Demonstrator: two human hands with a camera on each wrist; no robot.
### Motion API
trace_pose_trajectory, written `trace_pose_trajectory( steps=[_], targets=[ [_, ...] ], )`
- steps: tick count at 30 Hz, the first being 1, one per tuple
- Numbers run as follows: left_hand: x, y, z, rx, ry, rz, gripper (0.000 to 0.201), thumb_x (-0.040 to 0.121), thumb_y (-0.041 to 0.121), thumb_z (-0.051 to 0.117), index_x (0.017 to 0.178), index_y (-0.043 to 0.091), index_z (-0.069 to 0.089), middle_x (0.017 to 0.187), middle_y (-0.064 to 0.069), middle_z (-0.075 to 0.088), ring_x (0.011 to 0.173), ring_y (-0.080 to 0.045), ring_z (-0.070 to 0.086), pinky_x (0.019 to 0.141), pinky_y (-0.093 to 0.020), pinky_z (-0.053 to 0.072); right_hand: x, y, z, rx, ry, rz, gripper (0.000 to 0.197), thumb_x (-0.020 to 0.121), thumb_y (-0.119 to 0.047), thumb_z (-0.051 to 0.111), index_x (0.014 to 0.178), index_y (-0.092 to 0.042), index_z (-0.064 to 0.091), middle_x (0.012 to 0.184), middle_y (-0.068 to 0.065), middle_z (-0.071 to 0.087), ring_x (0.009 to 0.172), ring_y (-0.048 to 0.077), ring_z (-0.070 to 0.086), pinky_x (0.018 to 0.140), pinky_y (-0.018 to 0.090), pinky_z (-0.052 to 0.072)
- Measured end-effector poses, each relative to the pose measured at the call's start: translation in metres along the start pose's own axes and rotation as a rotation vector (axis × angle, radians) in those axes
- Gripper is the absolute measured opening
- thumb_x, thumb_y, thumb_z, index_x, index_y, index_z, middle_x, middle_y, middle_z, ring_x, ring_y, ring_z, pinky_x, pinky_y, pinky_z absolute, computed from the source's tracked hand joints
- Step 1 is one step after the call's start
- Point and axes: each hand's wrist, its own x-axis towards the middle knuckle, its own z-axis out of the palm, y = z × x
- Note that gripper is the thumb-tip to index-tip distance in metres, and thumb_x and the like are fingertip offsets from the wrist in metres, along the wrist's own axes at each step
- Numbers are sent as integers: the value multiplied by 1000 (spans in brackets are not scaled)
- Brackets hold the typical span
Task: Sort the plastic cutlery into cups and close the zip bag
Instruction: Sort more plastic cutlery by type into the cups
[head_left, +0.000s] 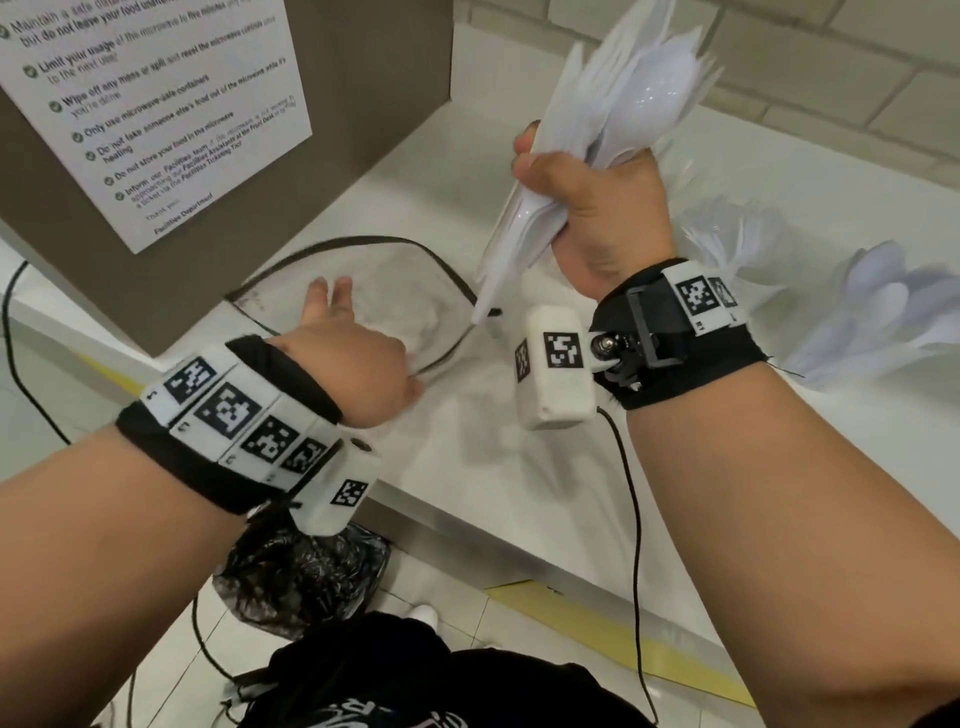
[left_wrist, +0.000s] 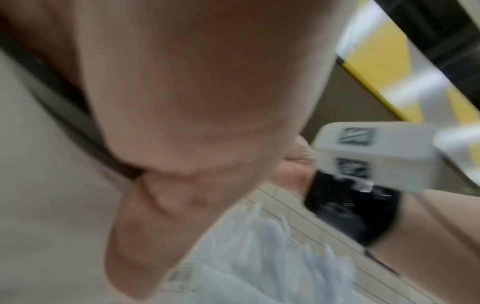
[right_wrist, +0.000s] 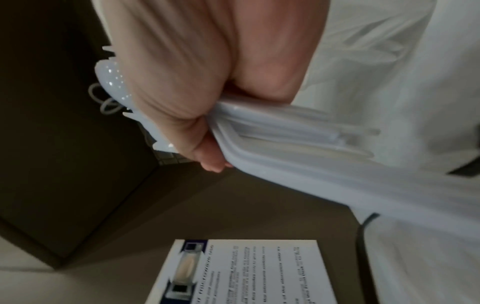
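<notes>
My right hand (head_left: 587, 192) is raised above the white counter (head_left: 467, 467) and grips a thick bundle of white plastic cutlery (head_left: 613, 104), spoons and forks mixed, handles pointing down. In the right wrist view the fingers (right_wrist: 207, 156) curl round the cutlery handles (right_wrist: 285, 144). My left hand (head_left: 337, 332) reaches with straight fingers over the clear zip bag (head_left: 400, 270), which lies flat with its black zip rim open; contact with it is unclear. At the right, white forks (head_left: 727, 239) and white spoons (head_left: 883, 306) stand in blurred clusters; their cups are barely visible.
A brown box-like appliance with a printed notice (head_left: 156, 104) stands at the back left, close to the bag. A black cable (head_left: 631, 493) hangs over the counter's front edge. A dark plastic bag (head_left: 301, 577) sits on the tiled floor below.
</notes>
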Motion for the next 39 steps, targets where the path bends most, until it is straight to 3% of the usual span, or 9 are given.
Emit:
trace_pose_trajectory(
  steps=[3,5,8,11,14,19,22,27,39],
  targets=[
    [10,-15,-15,-104,69,-88,81,76,70,13,122,20,58,146,-11,41,145,-34,13,109,-58,18,1,-7,-2,156,90,24,24,75,22,59,82,0,62,73,6,67,72,18,65,75,30,54],
    [5,-20,-30,-198,291,-89,59,90,59,33,121,14,56,124,-12,54,123,-34,45,105,-53,28,-1,-8,-3,167,114,66,23,76,22,57,82,0,62,73,7,66,70,19,64,72,29,53],
    [-7,-27,-43,-435,622,-57,60,88,50,56,133,12,44,131,-16,47,118,-39,49,104,-52,32,-9,-5,-7,136,124,141,24,77,21,58,86,-1,61,78,9,65,71,18,63,72,29,53],
    [-27,-19,-49,-875,864,235,63,90,57,48,137,15,46,136,-10,47,122,-27,49,104,-41,38,-18,0,-12,114,139,215,23,77,20,57,79,-3,62,78,10,63,70,19,62,72,32,52],
    [-49,11,-52,-1354,559,428,85,76,76,45,141,22,36,131,3,50,110,-11,54,92,-30,45,-22,3,-15,142,173,287,21,77,19,57,77,-1,62,75,10,63,68,19,62,76,34,52],
    [-38,41,-43,-2097,-400,328,85,85,75,29,128,4,47,111,-22,59,81,-35,64,90,-58,49,-27,-11,-17,198,246,198,16,78,17,56,80,3,62,71,9,63,64,24,62,70,36,52],
    [-31,40,-46,-2351,-715,388,77,95,63,24,125,-3,51,114,-33,63,96,-48,67,76,-61,54,-32,-21,-10,200,219,33,19,74,19,59,77,1,63,72,10,63,67,29,61,73,40,54],
    [-34,51,-58,-2505,-810,627,53,104,38,23,138,7,48,135,-17,58,124,-33,55,107,-54,39,-52,-10,2,-121,159,-57,15,63,0,71,63,-15,70,66,2,68,70,25,64,74,50,56],
    [-44,64,-65,-2322,-580,622,40,101,20,31,133,14,55,127,-8,65,120,-25,60,102,-47,45,-70,-4,-12,-360,80,-59,19,68,2,79,67,-11,64,67,3,67,67,17,68,71,39,60]
  ],
)
